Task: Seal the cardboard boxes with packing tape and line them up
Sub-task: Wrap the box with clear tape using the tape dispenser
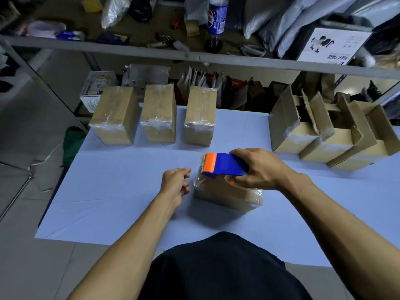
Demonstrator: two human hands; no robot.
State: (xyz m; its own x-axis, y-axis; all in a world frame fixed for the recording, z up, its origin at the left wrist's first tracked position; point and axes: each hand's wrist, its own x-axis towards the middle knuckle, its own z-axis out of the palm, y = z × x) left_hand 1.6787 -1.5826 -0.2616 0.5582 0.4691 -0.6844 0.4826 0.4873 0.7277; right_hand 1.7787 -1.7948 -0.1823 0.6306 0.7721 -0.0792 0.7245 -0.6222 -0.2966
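Right hand point(257, 167) grips tape dispenser point(225, 165)

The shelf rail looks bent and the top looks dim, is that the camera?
Head view: the wide lens bows the shelf rail; the shelf above is dim and soft; tape on the sealed boxes glints; the box under the dispenser casts a soft shadow.

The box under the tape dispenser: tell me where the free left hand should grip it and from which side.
Probably the box's left end, approached from the left. The right hand holds the tape dispenser over its top, while the left hand sits open just beside that exposed end, and the flat side faces suit a thumb-and-fingers clamp.
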